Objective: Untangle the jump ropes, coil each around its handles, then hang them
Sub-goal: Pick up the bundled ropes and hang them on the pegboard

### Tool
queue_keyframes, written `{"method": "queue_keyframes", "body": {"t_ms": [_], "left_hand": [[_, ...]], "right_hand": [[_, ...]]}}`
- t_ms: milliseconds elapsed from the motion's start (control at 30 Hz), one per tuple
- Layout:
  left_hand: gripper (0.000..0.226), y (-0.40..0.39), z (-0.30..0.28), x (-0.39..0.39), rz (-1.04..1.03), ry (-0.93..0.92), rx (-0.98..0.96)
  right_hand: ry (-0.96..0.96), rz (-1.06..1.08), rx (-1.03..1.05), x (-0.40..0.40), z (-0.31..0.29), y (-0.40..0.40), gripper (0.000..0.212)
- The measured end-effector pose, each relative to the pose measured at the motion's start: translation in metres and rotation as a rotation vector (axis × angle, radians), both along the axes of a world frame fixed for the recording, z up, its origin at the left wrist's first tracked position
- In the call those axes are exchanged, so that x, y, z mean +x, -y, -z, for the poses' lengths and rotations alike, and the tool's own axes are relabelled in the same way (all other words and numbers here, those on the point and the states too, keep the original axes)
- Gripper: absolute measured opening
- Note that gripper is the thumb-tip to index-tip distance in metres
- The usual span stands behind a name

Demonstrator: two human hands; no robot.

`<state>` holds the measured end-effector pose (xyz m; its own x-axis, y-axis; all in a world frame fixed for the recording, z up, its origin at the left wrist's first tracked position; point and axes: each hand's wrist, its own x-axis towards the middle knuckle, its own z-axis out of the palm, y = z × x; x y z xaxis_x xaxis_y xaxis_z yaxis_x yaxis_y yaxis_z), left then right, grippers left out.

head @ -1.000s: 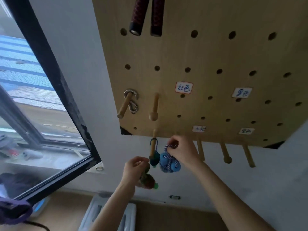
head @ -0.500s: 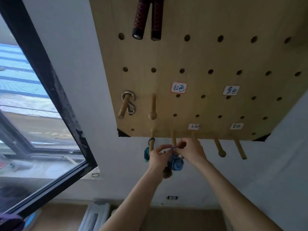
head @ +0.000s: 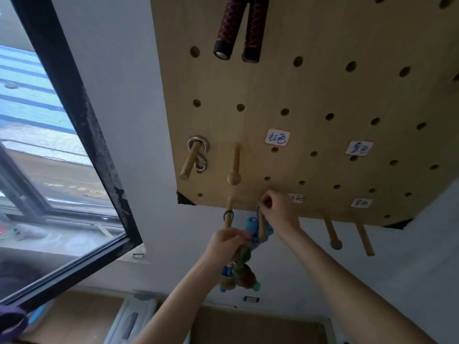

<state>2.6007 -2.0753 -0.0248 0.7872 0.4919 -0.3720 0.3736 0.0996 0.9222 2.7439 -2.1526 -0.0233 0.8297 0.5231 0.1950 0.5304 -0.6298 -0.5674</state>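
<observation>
Now hanging: the right hand [head: 278,209] pinches the blue rope's loop [head: 258,212] at a wooden peg [head: 261,223]; the left hand [head: 224,244] grips the coiled bundle [head: 239,274]. Next, the loop probably needs seating behind the peg's tip.

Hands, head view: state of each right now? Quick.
Left hand: fingers curled, gripping the brown-green rope bundle hanging below it.
Right hand: pinching the blue rope loop at a wooden peg on the pegboard.
</observation>
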Motion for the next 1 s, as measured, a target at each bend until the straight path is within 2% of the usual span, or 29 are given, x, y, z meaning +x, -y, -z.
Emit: {"method": "queue_keyframes", "body": {"t_ms": [67, 167, 233, 333, 433, 567, 600, 733, 833, 900, 1000], "left_hand": [[0.02, -0.004, 0.003, -0.011, -0.003, 0.001, -0.017], [0.022, -0.009, 0.0, -0.019, 0.012, -0.019, -0.005], [0.02, -0.012, -0.001, -0.022, 0.042, -0.04, 0.016], [0.019, -0.021, -0.004, -0.029, 0.058, -0.04, 0.017], [0.021, -0.026, -0.006, -0.035, 0.058, -0.028, -0.015], [0.022, -0.033, -0.01, -0.046, 0.166, 0.061, 0.006], [0.023, -0.035, -0.011, -0.049, 0.193, 0.101, -0.004], [0.019, -0.038, -0.02, -0.054, 0.226, 0.225, -0.067], [0.017, -0.029, -0.027, -0.044, 0.227, 0.239, -0.061], [0.017, -0.024, -0.029, -0.038, 0.215, 0.222, -0.076], [0.018, -0.022, -0.029, -0.032, 0.29, 0.238, -0.232]], "right_hand": [[0.157, -0.231, -0.035, -0.01, 0.001, -0.002, 0.007], [0.101, -0.617, -0.121, -0.026, 0.002, -0.02, 0.032], [0.145, -0.722, -0.243, -0.028, 0.005, -0.034, 0.029], [0.168, -0.7, -0.287, -0.016, 0.009, -0.046, 0.021], [0.156, -0.639, -0.307, -0.007, 0.009, -0.059, 0.024], [0.082, -0.515, -0.135, -0.019, -0.003, -0.051, 0.026], [0.004, -0.512, -0.06, -0.027, -0.005, -0.04, 0.027], [-0.517, -0.561, 0.212, -0.075, -0.014, 0.01, 0.036], [-0.65, -0.409, 0.393, -0.086, -0.015, 0.028, 0.03], [-0.814, -0.305, 0.545, -0.088, -0.017, 0.039, 0.024], [-1.11, -0.278, 0.755, -0.09, -0.018, 0.059, 0.021]]}}
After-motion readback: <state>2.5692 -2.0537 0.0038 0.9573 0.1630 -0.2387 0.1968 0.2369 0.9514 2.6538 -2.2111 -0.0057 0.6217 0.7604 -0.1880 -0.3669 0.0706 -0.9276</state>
